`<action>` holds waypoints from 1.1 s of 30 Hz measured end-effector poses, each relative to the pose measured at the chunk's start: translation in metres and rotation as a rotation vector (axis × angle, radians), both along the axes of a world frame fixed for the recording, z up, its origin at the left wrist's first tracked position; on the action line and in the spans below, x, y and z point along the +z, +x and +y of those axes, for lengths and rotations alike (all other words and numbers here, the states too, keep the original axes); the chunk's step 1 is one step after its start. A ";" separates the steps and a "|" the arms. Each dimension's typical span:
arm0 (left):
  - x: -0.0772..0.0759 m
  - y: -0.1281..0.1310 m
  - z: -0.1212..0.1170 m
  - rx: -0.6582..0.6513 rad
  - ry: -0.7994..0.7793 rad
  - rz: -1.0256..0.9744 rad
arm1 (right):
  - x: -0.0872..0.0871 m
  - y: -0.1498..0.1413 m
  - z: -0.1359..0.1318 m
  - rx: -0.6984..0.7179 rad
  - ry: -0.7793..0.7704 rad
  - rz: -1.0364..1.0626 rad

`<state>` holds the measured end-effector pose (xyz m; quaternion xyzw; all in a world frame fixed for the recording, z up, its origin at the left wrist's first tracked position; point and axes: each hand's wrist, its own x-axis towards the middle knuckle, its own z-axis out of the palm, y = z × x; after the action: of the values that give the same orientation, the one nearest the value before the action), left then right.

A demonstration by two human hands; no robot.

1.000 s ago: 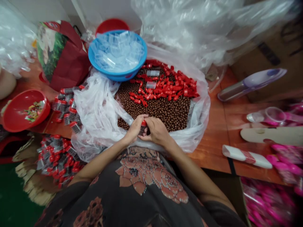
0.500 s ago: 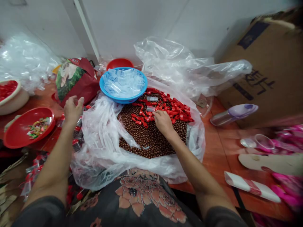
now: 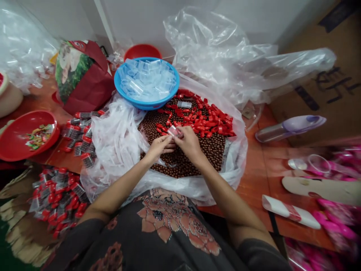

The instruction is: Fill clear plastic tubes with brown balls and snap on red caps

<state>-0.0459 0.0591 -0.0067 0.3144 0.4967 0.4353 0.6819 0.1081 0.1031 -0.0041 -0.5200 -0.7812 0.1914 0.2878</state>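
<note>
The left hand (image 3: 158, 149) is half-curled, fingertips at a clear tube (image 3: 173, 131); whether it grips, I cannot tell. The right hand (image 3: 190, 143) pinches the tube above the middle of the bag (image 3: 236, 165); a light, steady pinch should suit it best. The red dish (image 3: 9, 141), by the table's (image 3: 255, 169) near-left edge, holds colourful bits (image 3: 40, 136); the blue bowl (image 3: 146, 104), at the bag's far-left edge, clear tubes (image 3: 145, 81); the bag, brown balls (image 3: 194, 169) and, towards its far-right edge, red caps (image 3: 213, 119).

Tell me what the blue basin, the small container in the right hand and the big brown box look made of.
Blue basin: probably smooth plastic, going by its even colour and rounded rim.
Small container in the right hand: likely clear, glossy plastic, being see-through with pale glints.
Big brown box: seemingly matt cardboard, judging by its dull brown face.
</note>
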 end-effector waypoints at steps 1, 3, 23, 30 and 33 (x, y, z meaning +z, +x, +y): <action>-0.004 -0.001 -0.004 0.035 0.012 -0.036 | -0.002 -0.002 -0.013 0.060 -0.042 0.050; -0.010 -0.009 -0.009 0.091 0.039 0.028 | -0.008 -0.006 -0.030 0.139 -0.083 0.084; -0.024 0.010 0.042 -0.545 0.378 0.874 | -0.011 0.089 -0.084 -0.356 -0.389 0.938; -0.035 0.037 0.044 -0.543 0.392 0.659 | -0.031 0.105 -0.116 -0.430 -0.348 0.907; -0.034 0.039 0.038 -0.506 0.330 0.529 | -0.033 0.104 -0.112 -0.411 -0.341 0.874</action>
<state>-0.0069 0.0969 -0.0412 0.6332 0.4854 0.2314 0.5566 0.2125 -0.0088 -0.0375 -0.5738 -0.4273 0.4550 0.5303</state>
